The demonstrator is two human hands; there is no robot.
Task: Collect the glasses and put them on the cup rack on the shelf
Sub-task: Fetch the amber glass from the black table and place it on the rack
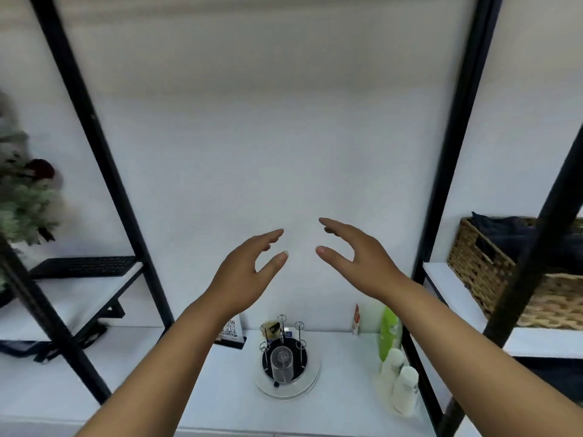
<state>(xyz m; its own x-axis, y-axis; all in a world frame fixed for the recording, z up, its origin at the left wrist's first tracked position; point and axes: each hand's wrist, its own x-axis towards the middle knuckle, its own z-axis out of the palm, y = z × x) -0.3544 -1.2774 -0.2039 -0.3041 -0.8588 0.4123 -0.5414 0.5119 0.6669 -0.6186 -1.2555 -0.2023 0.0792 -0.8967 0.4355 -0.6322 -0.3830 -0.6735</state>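
- one clear glass already sits upside down on the cup rack, which stands on a round plate on the white shelf
- white bottles off to the right
- left hand and right hand both up above it, fingers spread, holding nothing
- wicker basket further right, keyboard far left

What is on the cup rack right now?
One clear glass sits upside down over a front peg of the cup rack. The other pegs look bare. The glass hides part of the black base behind it. Both hands are empty, above the rack.
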